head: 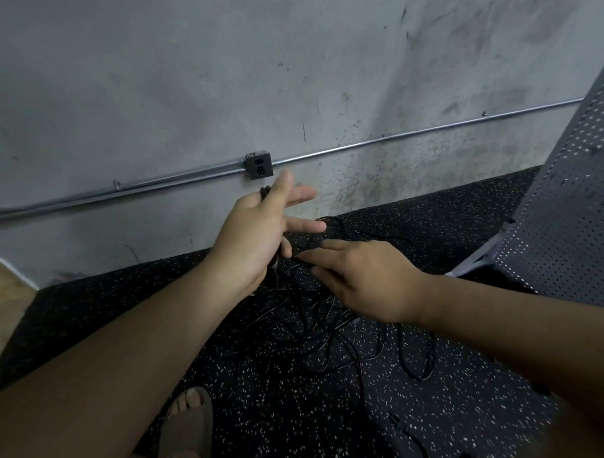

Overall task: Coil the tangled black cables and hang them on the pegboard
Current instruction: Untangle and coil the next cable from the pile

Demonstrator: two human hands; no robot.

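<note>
Thin black cables (317, 327) lie tangled on the speckled black floor below both hands. My left hand (256, 230) is raised over the tangle with cable loops running across its palm; the thumb pins them near the top while the index and middle fingers stick out straight. My right hand (360, 278) is just to the right and lower, pinching a cable strand at its fingertips close to the left palm. The grey perforated pegboard (566, 202) leans at the right edge.
A concrete wall stands straight ahead with a metal conduit (410, 132) and a dark outlet box (259, 165) just above my left hand. My sandalled foot (187, 424) is on the floor at the bottom. Light wooden flooring (5, 294) shows at far left.
</note>
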